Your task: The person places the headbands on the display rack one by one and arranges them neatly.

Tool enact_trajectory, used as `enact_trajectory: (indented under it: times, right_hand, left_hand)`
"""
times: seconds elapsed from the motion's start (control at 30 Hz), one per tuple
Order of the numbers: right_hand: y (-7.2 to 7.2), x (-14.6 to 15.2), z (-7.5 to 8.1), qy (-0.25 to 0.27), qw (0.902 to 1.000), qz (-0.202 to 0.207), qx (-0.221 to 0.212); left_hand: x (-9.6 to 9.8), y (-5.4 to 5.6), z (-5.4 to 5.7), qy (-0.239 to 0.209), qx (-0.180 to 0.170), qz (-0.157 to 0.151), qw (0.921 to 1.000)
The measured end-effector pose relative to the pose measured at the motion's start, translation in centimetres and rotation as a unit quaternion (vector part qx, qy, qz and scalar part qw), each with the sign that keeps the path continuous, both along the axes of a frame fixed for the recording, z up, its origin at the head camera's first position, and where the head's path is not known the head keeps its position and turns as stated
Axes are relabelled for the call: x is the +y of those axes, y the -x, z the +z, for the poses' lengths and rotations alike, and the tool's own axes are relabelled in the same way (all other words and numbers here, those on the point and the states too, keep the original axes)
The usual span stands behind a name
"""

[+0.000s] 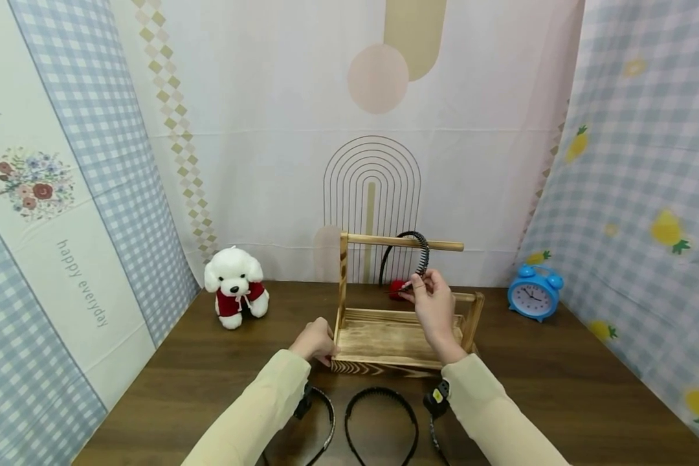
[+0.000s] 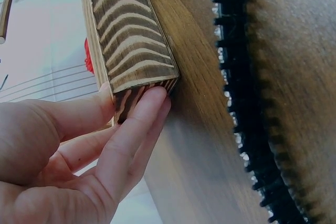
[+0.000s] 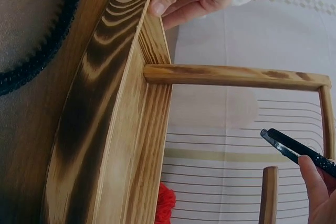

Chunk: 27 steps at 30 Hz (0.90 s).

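Note:
A wooden rack with a tray base and an upper bar stands on the table. My left hand grips the tray's left end, its thumb and fingers on either side of the corner. With thumb and fingertips, my right hand pinches one end of a black toothed headband. This headband arches at the upper bar, its other end hanging behind. In the right wrist view only one end of the headband shows, beside the fingers.
Three more headbands lie at the front: a left one, a middle one and a right one partly under the right sleeve. A white toy dog sits left, a blue alarm clock right. Something red is behind the rack.

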State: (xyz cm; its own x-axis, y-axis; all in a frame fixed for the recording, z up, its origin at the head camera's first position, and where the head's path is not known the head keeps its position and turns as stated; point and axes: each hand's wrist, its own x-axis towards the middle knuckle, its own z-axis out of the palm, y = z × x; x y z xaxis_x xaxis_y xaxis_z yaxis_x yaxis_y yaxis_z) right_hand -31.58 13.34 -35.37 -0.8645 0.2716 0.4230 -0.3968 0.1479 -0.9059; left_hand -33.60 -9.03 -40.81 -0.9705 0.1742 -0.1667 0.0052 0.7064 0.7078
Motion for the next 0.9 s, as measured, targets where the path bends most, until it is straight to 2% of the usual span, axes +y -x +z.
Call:
enact_trajectory:
  times: [0.27,0.53,0.9]
  right_hand:
    - [0.2,-1.1,0.1,-0.027,0.9996,0.005,-0.004]
    - [0.3,-2.2,0.6,-0.02,0.9995,0.024,0.002]
    - [0.5,-4.0,1.0,-0.05,0.9986,0.02,-0.001]
  left_hand:
    - [0.0,-0.1,0.2,0.002,-0.002,0.0,1.0]
    - [0.0,0.0,0.1,-0.005,-0.005,0.0,1.0]
    - [0.0,-0.1,0.1,0.003,-0.001,0.0,1.0]
